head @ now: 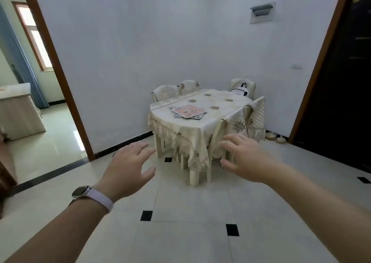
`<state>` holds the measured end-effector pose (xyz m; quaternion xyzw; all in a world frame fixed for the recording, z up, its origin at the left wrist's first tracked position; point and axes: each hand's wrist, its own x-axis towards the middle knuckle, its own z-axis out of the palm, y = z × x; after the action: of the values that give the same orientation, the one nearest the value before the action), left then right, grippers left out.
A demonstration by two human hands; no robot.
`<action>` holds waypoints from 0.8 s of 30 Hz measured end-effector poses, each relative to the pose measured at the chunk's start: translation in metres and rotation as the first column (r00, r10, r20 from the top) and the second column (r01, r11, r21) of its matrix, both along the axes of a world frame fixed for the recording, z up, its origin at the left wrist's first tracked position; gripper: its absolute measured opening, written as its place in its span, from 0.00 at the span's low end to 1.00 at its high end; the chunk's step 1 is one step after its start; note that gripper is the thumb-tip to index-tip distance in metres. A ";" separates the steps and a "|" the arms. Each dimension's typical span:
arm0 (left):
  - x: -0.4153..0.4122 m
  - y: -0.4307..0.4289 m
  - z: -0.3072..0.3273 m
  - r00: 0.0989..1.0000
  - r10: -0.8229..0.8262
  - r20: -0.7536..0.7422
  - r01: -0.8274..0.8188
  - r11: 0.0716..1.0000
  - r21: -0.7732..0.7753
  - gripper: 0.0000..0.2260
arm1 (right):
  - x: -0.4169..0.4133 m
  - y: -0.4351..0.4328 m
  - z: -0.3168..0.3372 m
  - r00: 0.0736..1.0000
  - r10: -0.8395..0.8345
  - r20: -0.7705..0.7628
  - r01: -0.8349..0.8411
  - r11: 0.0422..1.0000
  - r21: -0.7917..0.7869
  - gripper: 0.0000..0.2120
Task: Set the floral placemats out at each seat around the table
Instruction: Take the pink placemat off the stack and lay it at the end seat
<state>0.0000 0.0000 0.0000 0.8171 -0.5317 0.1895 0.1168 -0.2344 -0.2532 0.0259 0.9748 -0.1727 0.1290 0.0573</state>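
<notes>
A stack of pink floral placemats (pixel 189 111) lies on the near part of a dining table (pixel 218 102) covered with a cream embroidered cloth, in the room's far corner. The table stands some way ahead of me across the tiled floor. My left hand (pixel 128 166), with a watch on its wrist, and my right hand (pixel 244 158) are both stretched forward in the air with fingers spread, holding nothing. Chairs with quilted cream covers surround the table: two at the back left (pixel 166 92), one at the back right (pixel 241 85), two on the right side (pixel 256 114).
A white bag (pixel 240 91) sits on the back right chair. An open doorway (pixel 40 102) leads to another room on the left. A dark doorway (pixel 345 82) opens on the right, with bowls (pixel 275 137) on the floor beside it. Tiled floor (pixel 190 212) lies between me and the table.
</notes>
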 end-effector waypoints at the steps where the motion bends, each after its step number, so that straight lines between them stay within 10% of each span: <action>1: 0.004 -0.005 -0.002 1.000 -0.011 -0.007 0.011 1.000 0.013 0.25 | 0.005 -0.003 -0.005 1.000 0.017 0.016 -0.017 1.000 -0.001 0.24; 24: 0.081 -0.276 -0.024 0.996 0.085 -0.020 -0.083 0.994 0.076 0.22 | 0.143 -0.261 -0.058 0.990 0.136 0.049 -0.139 0.987 0.080 0.27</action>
<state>0.0813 -0.2761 -0.0237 0.8447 -0.5023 0.1646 0.0841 -0.0917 -0.5141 -0.0318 0.9829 -0.1115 0.1465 0.0037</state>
